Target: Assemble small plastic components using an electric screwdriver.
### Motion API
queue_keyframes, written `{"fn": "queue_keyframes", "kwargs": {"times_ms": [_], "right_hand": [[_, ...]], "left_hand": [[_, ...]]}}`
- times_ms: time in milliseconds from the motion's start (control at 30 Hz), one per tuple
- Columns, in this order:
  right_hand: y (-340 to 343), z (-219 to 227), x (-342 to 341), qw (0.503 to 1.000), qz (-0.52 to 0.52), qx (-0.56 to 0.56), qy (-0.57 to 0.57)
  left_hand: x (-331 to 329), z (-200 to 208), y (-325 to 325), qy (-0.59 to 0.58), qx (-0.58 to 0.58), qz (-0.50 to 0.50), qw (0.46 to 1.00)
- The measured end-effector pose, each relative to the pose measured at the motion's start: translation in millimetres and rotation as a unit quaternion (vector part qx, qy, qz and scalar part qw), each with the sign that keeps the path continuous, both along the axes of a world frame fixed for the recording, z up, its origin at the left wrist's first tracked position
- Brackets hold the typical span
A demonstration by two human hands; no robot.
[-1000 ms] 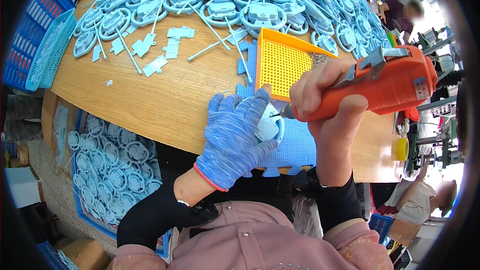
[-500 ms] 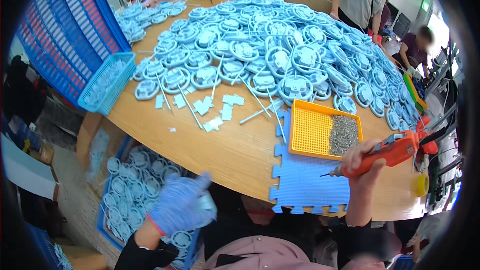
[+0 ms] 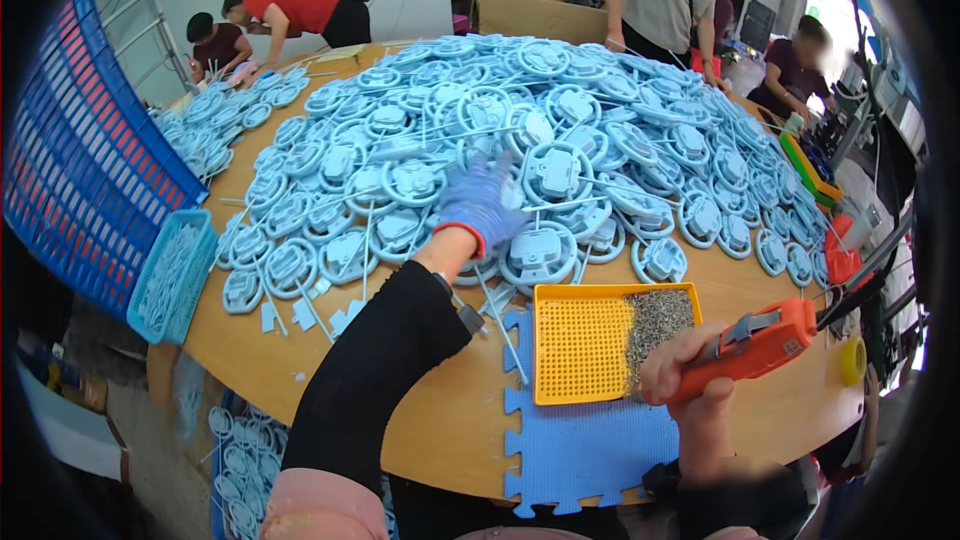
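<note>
My left hand [image 3: 478, 205], in a blue glove, reaches into the heap of light blue plastic rings [image 3: 540, 165] with flat centre boxes and thin rods. Its fingers are stretched out over the parts, slightly blurred, with nothing visibly gripped. My bare right hand [image 3: 690, 375] is wrapped round an orange electric screwdriver [image 3: 765, 335], whose front end points left beside the yellow tray [image 3: 585, 395]. The driver's bit cannot be made out. Small metal screws [image 3: 660, 325] fill the tray's right part. Under the tray lies a blue foam mat [image 3: 585, 455].
A light blue basket [image 3: 175, 275] of small parts stands at the left, beside tall blue crates [image 3: 90, 140]. Below the table edge sits a container of blue rings [image 3: 245, 480]. A yellow tape roll [image 3: 853, 361] lies at the right. Several people work around the far side.
My left hand has moved from above the lower-left container, where something pale showed by it, up to the heap. My right hand still holds the screwdriver. The view has shifted upward.
</note>
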State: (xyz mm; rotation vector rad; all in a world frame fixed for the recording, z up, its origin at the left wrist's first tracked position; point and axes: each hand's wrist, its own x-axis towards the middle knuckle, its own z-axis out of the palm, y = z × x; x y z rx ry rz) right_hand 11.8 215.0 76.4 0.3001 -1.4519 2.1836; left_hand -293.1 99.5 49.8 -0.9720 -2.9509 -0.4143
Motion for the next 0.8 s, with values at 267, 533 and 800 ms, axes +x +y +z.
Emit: {"fn": "queue_keyframes", "kwargs": {"times_ms": [267,533,800], "right_hand": [[42.8,6.4,-12.1,0.993,-0.058,0.103,0.001],[45.6,-9.5,-23.9,0.996,-0.041,0.073,-0.009],[13.8,-23.5,-78.5,0.996,-0.069,0.031,0.053]], "left_hand": [[-19.9,16.5,-33.7,0.013,-0.092,-0.043,0.995],[28.2,21.5,-148.2,-0.015,0.066,-0.023,0.997],[236.6,-31.7,-182.1,-0.02,0.213,-0.017,0.977]]}}
